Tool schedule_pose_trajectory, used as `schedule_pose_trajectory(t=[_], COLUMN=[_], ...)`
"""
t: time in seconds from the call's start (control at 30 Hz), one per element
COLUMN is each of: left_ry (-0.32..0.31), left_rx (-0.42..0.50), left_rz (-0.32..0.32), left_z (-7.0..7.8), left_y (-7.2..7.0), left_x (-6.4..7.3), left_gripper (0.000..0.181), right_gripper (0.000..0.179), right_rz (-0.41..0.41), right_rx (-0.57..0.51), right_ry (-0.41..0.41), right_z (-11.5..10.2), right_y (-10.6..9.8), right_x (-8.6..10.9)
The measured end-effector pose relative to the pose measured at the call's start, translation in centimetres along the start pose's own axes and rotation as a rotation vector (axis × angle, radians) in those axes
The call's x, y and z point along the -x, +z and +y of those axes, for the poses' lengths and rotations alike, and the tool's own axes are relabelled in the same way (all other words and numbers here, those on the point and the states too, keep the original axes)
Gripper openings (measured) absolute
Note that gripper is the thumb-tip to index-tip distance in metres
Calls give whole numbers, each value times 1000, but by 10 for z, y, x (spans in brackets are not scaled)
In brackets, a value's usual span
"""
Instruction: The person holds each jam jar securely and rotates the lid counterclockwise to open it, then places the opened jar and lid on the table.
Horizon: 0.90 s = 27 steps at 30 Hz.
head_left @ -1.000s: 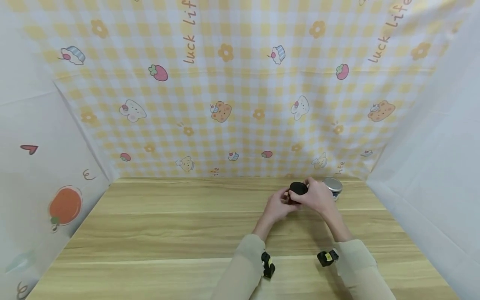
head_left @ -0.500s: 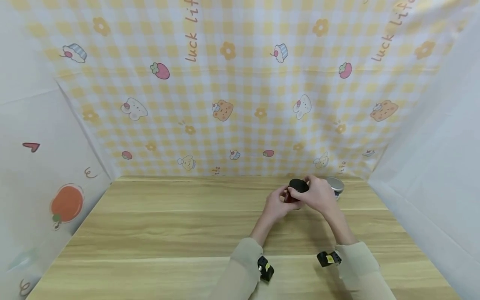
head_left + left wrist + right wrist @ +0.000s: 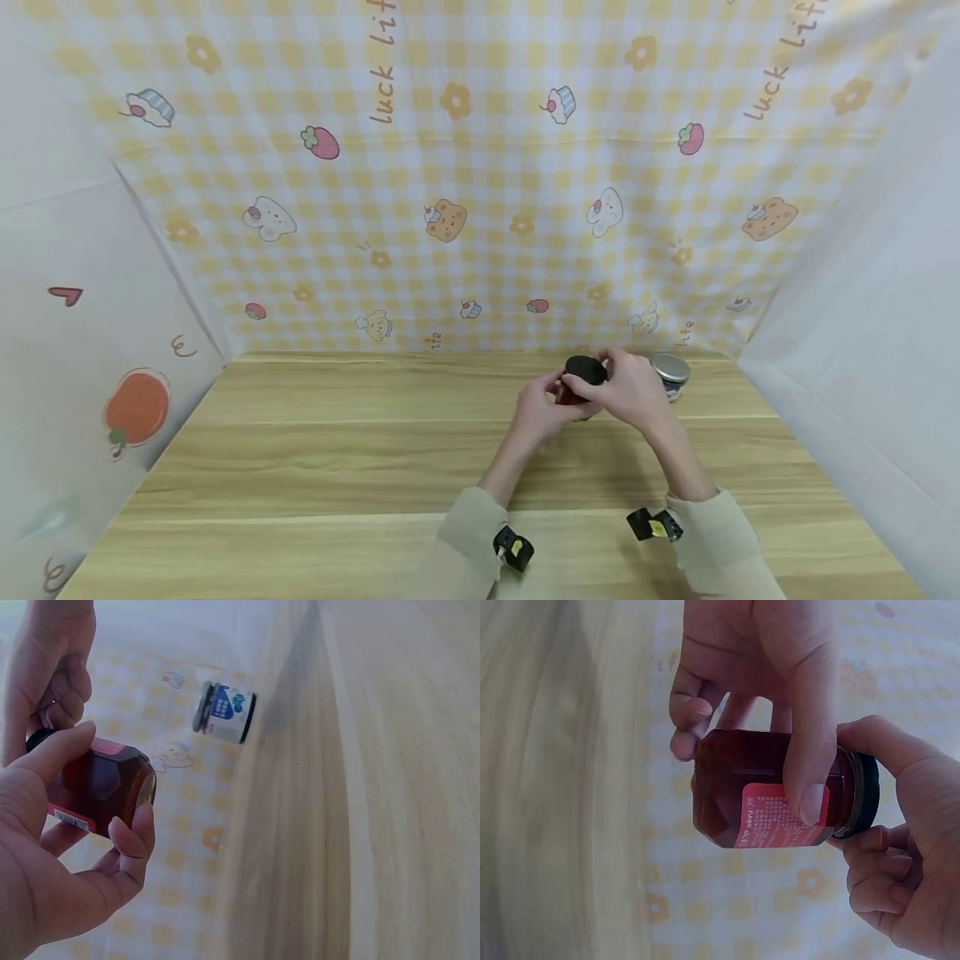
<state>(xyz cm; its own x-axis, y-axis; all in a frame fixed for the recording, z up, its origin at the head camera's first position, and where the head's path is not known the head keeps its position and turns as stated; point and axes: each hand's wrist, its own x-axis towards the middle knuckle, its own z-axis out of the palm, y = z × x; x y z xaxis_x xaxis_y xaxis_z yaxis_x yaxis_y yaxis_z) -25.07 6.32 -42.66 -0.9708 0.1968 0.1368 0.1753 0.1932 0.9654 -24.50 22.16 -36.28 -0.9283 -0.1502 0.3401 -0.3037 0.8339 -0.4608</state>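
Note:
A dark red faceted glass jar (image 3: 735,769) with a red label and a black lid (image 3: 586,369) is held off the table between both hands. My left hand (image 3: 542,410) grips the jar body, thumb along one side and fingers round the other and by the base. At the lid end, my right hand (image 3: 633,387) pinches the black lid between thumb and fingers. In the left wrist view the jar's base (image 3: 147,793) faces away from the right hand. Most of the lid is hidden there.
A second jar (image 3: 227,712) with a silver lid and a white and blue label stands at the table's back right, just beyond my right hand. The wood-grain table (image 3: 337,467) meets a yellow checked cloth (image 3: 495,167) behind and white side sheets.
Both hands have shifted slightly left with the jar, and its red side shows more. The silver-lidded jar has become less covered by my right hand.

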Motion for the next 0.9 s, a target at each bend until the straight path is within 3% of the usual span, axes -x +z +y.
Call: schedule_pose_trajectory(t=[0.37,0.6,0.9], left_ry=[45,98,106], left_rx=[12,11,29], left_rz=[28,33,48], left_z=[17,21,26], left_y=[-17,-27,-39], left_x=[16,25,36], left_gripper=[41,43,43], right_gripper=[56,57,52], right_rz=[32,53,85], right_rx=[-69,-115,-118], right_ry=[-45,-87,-137], right_z=[-19,-34,-46], right_y=[-7,-11,-10], right_x=[6,9,13])
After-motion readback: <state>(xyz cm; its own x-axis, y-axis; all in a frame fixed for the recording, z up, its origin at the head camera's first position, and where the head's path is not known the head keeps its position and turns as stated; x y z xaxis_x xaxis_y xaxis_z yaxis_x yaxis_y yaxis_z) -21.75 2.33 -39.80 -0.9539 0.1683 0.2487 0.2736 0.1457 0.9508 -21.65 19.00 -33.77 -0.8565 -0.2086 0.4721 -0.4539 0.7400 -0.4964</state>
